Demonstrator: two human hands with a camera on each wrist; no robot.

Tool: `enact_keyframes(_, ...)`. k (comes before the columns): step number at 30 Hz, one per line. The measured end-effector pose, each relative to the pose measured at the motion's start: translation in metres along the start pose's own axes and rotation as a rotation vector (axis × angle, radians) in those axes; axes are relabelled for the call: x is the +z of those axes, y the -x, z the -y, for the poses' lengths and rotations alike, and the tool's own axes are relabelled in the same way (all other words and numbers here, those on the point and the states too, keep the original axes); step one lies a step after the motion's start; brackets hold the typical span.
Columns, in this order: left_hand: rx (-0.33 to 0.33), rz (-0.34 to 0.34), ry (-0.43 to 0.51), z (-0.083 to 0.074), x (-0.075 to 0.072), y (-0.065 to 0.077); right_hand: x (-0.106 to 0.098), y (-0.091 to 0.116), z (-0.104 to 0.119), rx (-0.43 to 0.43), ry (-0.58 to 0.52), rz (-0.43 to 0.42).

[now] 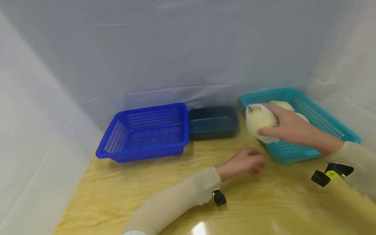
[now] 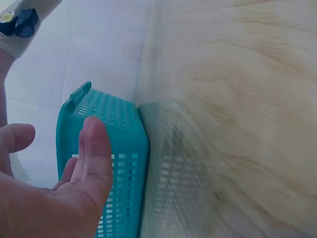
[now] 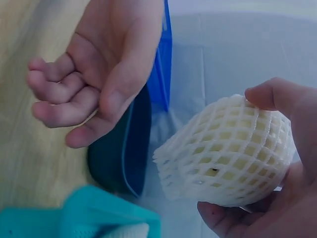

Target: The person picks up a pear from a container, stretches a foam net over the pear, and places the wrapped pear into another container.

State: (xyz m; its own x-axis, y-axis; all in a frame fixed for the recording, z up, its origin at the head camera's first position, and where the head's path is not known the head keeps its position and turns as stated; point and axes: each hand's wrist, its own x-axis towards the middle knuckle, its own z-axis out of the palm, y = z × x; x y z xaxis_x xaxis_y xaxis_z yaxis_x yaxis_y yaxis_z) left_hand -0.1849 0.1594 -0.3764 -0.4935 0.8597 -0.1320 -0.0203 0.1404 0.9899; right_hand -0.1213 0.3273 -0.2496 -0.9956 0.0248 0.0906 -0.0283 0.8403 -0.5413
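Observation:
My right hand (image 1: 293, 126) grips a pale yellow pear (image 1: 258, 122) wrapped in a white foam net, thumb and fingers on opposite sides of it. A dark stem shows at the net's open end. The pear is held above the near-left side of the teal basket (image 1: 282, 158). More netted fruit (image 1: 282, 105) lies in that basket, partly hidden behind the right hand. My left hand (image 1: 243, 162) hovers over the table just left of the basket. Its fingers are loosely curled and hold nothing, as the right wrist view also shows of the left hand (image 3: 109, 59).
A blue basket (image 1: 147, 154) with perforated sides stands at the left. Between it and the teal basket sits a dark blue-green rectangular container (image 1: 214, 134). White sheeting (image 1: 188, 49) rises behind and beside the wooden table (image 1: 117, 192).

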Motion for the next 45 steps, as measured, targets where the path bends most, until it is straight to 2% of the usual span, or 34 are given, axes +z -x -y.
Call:
enact_keyframes(6,-0.040,0.014,0.134,-0.008,0.009,-0.025,-0.017,-0.009,0.001,-0.008,0.085,-0.008)
enact_keyframes(10,-0.063,0.009,0.193,-0.010,0.007,-0.038,-0.027,-0.020,0.000,-0.031,0.146,0.007)
enact_keyframes(15,-0.053,0.007,0.271,-0.011,0.004,-0.048,-0.038,-0.039,-0.007,-0.069,0.209,0.035)
enact_keyframes(23,-0.068,-0.028,0.334,-0.016,0.007,-0.054,-0.049,-0.068,-0.032,-0.029,0.322,0.133)
enact_keyframes(30,-0.108,-0.040,0.338,-0.022,0.007,-0.055,-0.044,-0.094,-0.054,-0.072,0.393,0.197)
enact_keyframes(34,-0.125,-0.058,0.346,-0.023,0.010,-0.056,-0.041,-0.102,-0.062,-0.047,0.415,0.231)
enact_keyframes(41,-0.141,-0.047,0.354,-0.024,0.016,-0.058,-0.037,-0.110,-0.081,-0.026,0.441,0.245)
enact_keyframes(45,-0.140,-0.054,0.351,-0.025,0.018,-0.058,-0.028,-0.117,-0.086,-0.021,0.444,0.299)
